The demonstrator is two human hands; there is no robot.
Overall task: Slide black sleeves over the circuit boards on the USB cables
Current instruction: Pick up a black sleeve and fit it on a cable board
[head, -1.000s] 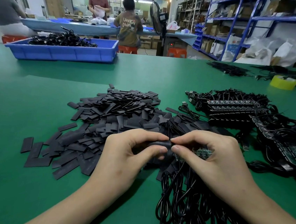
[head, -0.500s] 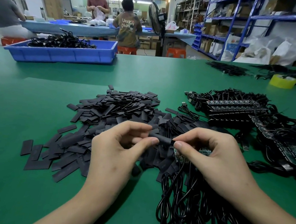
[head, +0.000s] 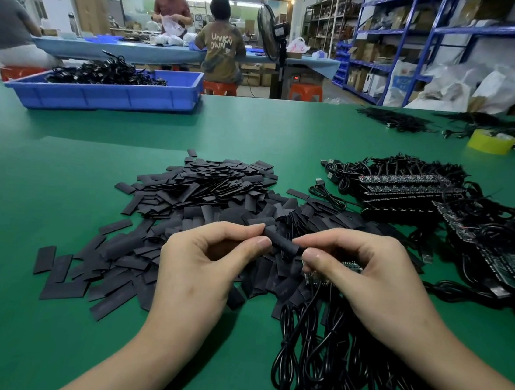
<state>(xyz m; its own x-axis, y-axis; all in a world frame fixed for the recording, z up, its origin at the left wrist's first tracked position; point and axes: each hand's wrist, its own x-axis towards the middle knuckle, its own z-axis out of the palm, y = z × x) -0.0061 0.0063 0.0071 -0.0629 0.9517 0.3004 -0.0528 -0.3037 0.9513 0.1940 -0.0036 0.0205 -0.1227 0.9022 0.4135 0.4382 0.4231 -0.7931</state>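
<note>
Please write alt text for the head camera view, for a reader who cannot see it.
The left hand and right hand pinch one black tubular sleeve above a pile of flat black sleeves on a green table; black USB cables lie at right.

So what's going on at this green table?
A person's left hand and right hand each pinch an end of one black sleeve, held above the pile of loose sleeves. A circuit board peeks out under the right hand. More boards on cables wait at the right, not yet sleeved.
</note>
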